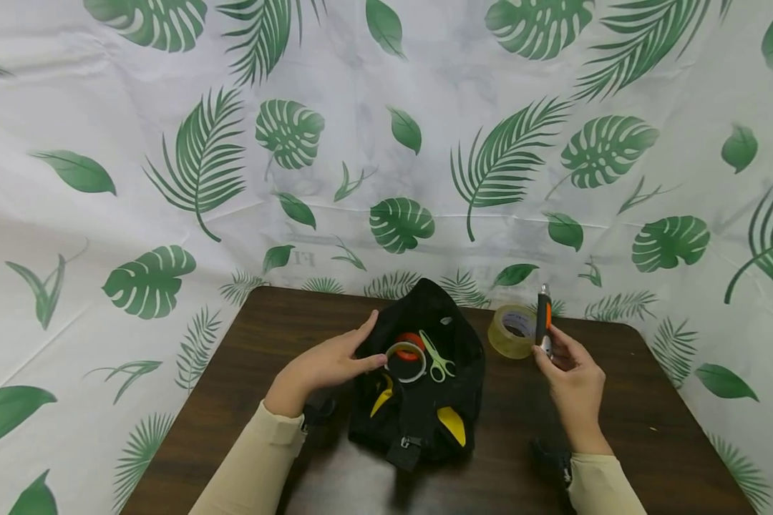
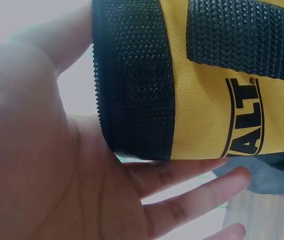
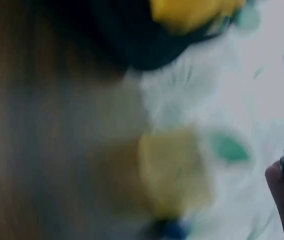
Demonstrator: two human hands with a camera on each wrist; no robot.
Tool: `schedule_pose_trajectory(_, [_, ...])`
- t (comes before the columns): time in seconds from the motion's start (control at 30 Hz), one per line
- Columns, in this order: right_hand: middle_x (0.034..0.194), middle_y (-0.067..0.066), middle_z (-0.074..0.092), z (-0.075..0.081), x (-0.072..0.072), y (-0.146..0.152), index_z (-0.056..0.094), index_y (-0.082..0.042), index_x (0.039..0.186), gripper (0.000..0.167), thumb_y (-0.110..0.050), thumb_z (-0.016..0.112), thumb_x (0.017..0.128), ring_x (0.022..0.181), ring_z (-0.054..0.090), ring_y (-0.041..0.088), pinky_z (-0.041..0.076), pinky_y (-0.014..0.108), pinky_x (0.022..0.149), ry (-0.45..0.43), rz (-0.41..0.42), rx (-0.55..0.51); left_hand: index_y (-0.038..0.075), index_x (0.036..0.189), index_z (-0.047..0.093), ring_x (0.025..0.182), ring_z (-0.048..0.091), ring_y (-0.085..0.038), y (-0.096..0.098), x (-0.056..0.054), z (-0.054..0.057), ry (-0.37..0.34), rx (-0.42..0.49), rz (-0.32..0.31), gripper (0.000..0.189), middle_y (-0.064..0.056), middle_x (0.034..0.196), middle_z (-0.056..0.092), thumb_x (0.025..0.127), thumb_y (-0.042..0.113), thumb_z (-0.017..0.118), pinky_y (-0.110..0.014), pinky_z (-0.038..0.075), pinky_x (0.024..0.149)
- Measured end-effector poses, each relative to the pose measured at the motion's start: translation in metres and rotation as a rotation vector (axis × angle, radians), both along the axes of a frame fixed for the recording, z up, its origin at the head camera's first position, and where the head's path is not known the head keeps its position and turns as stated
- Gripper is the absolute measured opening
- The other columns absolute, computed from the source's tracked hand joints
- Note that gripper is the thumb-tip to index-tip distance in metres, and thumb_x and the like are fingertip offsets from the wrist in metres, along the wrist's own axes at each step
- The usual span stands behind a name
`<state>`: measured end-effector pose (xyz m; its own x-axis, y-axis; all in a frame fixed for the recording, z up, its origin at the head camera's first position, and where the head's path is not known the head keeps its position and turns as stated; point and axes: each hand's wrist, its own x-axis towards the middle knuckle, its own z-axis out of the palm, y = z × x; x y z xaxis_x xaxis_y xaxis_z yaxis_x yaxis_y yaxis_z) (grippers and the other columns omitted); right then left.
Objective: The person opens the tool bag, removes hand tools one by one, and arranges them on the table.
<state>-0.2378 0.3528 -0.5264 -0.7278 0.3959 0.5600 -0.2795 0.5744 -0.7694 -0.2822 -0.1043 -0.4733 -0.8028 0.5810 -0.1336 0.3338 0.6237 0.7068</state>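
My left hand reaches to the left side of a black tool bag, its thumb over the opening. In the left wrist view its fingers are straight and spread, and the bag's zippered rim lies against the palm. Inside the bag are a roll of tape, a red ring-shaped thing, green-handled scissors and a yellow item. My right hand pinches a black-and-orange utility knife by its lower end, upright, right of the bag.
A roll of clear tape stands on the dark wooden table behind the knife, right of the bag. A leaf-printed white cloth hangs behind the table. The right wrist view is badly blurred.
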Motion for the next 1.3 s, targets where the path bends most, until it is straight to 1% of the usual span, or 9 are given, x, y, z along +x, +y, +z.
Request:
schedule_pose_trajectory(0.13, [0.117, 0.011, 0.079, -0.029, -0.011, 0.037, 0.077, -0.016, 0.139, 0.051, -0.008, 0.091, 0.090, 0.091, 0.069, -0.005, 0.054, 0.004, 0.076, -0.051, -0.059, -0.054, 0.046, 0.172, -0.006, 0.168, 0.027, -0.026, -0.001, -0.001, 0.002, 0.003, 0.011, 0.002, 0.099, 0.002, 0.183, 0.016, 0.101, 0.079, 0.055, -0.055, 0.028, 0.135])
schedule_pose_trajectory(0.3, [0.110, -0.001, 0.078, -0.048, -0.010, 0.062, 0.078, -0.009, 0.135, 0.046, -0.008, 0.090, 0.091, 0.088, 0.070, -0.005, 0.055, 0.005, 0.074, -0.053, -0.068, -0.144, 0.045, 0.172, -0.006, 0.168, 0.027, -0.025, 0.001, -0.001, 0.003, 0.002, 0.011, -0.002, 0.100, 0.003, 0.183, 0.016, 0.101, 0.079, 0.055, -0.055, 0.028, 0.135])
schedule_pose_trajectory(0.57, [0.097, -0.011, 0.080, -0.058, -0.007, 0.084, 0.083, -0.005, 0.124, 0.036, -0.020, 0.091, 0.092, 0.078, 0.064, -0.008, 0.048, 0.005, 0.064, -0.172, -0.223, -0.146, 0.039, 0.175, -0.004, 0.168, 0.028, -0.027, 0.003, -0.001, 0.001, 0.003, 0.011, -0.001, 0.102, 0.001, 0.183, 0.017, 0.102, 0.078, 0.056, -0.056, 0.028, 0.135])
schedule_pose_trajectory(0.73, [0.088, -0.022, 0.073, -0.059, -0.007, 0.090, 0.085, -0.009, 0.120, 0.037, -0.032, 0.092, 0.092, 0.077, 0.061, -0.007, 0.047, 0.007, 0.064, -0.267, -0.265, -0.147, 0.038, 0.175, -0.004, 0.168, 0.028, -0.029, 0.004, 0.000, 0.003, -0.001, 0.014, -0.002, 0.102, 0.000, 0.183, 0.016, 0.102, 0.077, 0.056, -0.057, 0.028, 0.135])
schedule_pose_trajectory(0.8, [0.087, -0.019, 0.073, -0.061, -0.007, 0.091, 0.086, -0.011, 0.118, 0.036, -0.036, 0.092, 0.091, 0.076, 0.059, -0.006, 0.045, 0.009, 0.065, -0.311, -0.277, -0.105, 0.036, 0.176, -0.004, 0.168, 0.027, -0.029, 0.004, 0.000, 0.003, -0.003, 0.012, -0.002, 0.102, 0.000, 0.183, 0.015, 0.102, 0.077, 0.055, -0.056, 0.028, 0.135])
schedule_pose_trajectory(0.9, [0.099, -0.002, 0.080, -0.064, -0.008, 0.093, 0.085, -0.012, 0.120, 0.038, -0.036, 0.092, 0.091, 0.083, 0.060, 0.000, 0.043, 0.011, 0.068, -0.372, -0.269, -0.032, 0.035, 0.176, -0.003, 0.168, 0.027, -0.030, 0.004, 0.001, 0.002, -0.002, 0.015, -0.003, 0.102, -0.001, 0.183, 0.016, 0.103, 0.076, 0.056, -0.057, 0.027, 0.135])
schedule_pose_trajectory(1.0, [0.125, 0.016, 0.080, -0.063, -0.007, 0.095, 0.080, -0.010, 0.132, 0.045, -0.028, 0.092, 0.092, 0.103, 0.068, 0.013, 0.043, 0.009, 0.073, -0.427, -0.205, 0.011, 0.037, 0.175, -0.004, 0.168, 0.027, -0.028, 0.004, 0.001, 0.001, -0.006, 0.012, 0.001, 0.102, 0.001, 0.183, 0.015, 0.103, 0.076, 0.055, -0.056, 0.027, 0.135])
schedule_pose_trajectory(1.1, [0.144, 0.026, 0.070, -0.059, -0.006, 0.098, 0.070, -0.007, 0.146, 0.055, -0.015, 0.088, 0.094, 0.124, 0.065, 0.031, 0.041, 0.009, 0.078, -0.497, -0.118, 0.025, 0.036, 0.176, -0.004, 0.168, 0.027, -0.027, 0.005, 0.001, 0.000, -0.002, 0.013, 0.002, 0.102, 0.001, 0.183, 0.016, 0.103, 0.076, 0.055, -0.055, 0.027, 0.135])
schedule_pose_trajectory(1.3, [0.149, 0.032, 0.063, -0.054, -0.005, 0.099, 0.061, -0.002, 0.154, 0.062, -0.004, 0.081, 0.096, 0.134, 0.061, 0.043, 0.039, 0.010, 0.081, -0.556, -0.040, 0.068, 0.035, 0.176, -0.003, 0.168, 0.028, -0.029, 0.006, 0.001, -0.002, 0.004, 0.012, 0.002, 0.102, -0.001, 0.183, 0.016, 0.103, 0.076, 0.055, -0.057, 0.028, 0.135])
